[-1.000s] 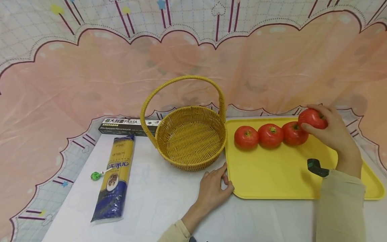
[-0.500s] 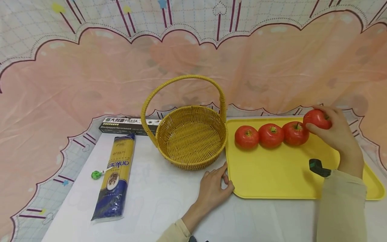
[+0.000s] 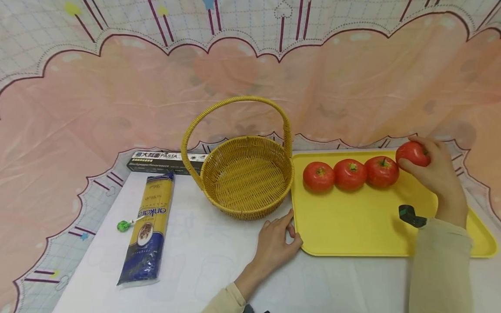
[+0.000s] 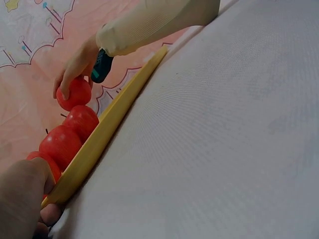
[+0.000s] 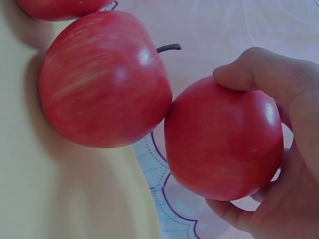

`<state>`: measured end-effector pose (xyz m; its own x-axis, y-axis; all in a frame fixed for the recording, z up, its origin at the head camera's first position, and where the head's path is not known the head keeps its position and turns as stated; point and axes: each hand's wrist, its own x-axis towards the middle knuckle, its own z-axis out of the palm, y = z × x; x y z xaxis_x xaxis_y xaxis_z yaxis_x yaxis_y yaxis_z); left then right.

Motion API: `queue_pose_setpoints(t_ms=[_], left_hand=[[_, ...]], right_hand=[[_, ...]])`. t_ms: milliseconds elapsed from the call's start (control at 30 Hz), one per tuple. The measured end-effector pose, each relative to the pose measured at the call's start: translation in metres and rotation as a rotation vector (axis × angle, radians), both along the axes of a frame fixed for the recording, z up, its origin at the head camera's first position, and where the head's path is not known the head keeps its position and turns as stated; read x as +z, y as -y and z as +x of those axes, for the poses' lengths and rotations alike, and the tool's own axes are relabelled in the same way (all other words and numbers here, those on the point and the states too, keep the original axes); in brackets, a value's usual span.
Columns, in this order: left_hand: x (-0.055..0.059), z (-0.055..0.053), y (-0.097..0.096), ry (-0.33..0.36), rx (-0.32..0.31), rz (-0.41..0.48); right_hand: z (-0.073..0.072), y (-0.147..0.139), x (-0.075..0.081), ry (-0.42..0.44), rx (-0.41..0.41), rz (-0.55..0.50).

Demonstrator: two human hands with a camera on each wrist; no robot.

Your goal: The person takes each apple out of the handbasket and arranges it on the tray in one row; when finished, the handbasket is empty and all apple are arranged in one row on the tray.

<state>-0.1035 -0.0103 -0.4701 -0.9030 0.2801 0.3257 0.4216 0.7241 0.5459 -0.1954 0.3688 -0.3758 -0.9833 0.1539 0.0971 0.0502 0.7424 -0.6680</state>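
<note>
My right hand [image 3: 440,169] holds a red apple [image 3: 412,154] at the far right end of a row, over the back part of the yellow tray [image 3: 352,230]. In the right wrist view, thumb and fingers curl round this apple [image 5: 224,144], which appears to meet the neighbouring apple [image 5: 104,82] with a dark stem. Three other red apples, the leftmost apple [image 3: 318,177] among them, sit side by side along the tray's back. My left hand [image 3: 275,241] grips the tray's left front edge; in the left wrist view the thumb [image 4: 42,174] lies above the rim, fingertips below.
A yellow wicker basket [image 3: 250,182] with a tall handle stands left of the tray. Further left lie an ankara pasta packet [image 3: 146,230], a green lollipop [image 3: 123,225] and a dark pasta box [image 3: 164,164]. A patterned pink cloth [image 3: 156,100] hangs behind the table.
My right hand has carried its apple a little to the right and lower, uncovering the stem of the third apple. My left hand stays at the tray edge.
</note>
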Motion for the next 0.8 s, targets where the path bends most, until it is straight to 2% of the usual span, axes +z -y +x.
queue_pose_setpoints(t_ms=[467,800], left_hand=[[0.001,0.000,0.001,-0.002,-0.005,0.007],[0.000,0.000,0.001,-0.005,-0.013,0.024]], right_hand=[[-0.001,-0.007,-0.011,0.048,-0.030,-0.030],[-0.004,-0.011,-0.015,0.066,-0.017,0.007]])
